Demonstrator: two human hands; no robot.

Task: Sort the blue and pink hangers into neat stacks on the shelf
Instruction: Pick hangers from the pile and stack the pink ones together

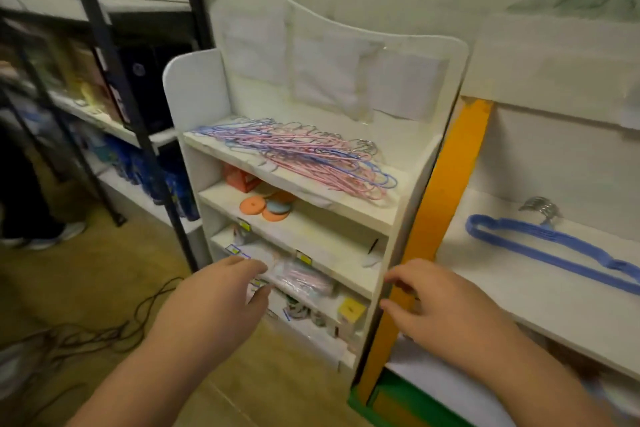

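Hands, left (221,291) & right (440,302), fingers loose w/ nothing held, below mixed hangers (298,152).

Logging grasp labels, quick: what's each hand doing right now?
Left hand: open, fingers relaxed, holding nothing.
Right hand: open, fingers loosely curled, holding nothing.

Two bare forearms reach in from the bottom edge, with no sleeve, watch, ring or glove showing on either. The left hand (221,291) and right hand (446,305) are both bare, with short, plain fingers (258,298) and unpainted nails.
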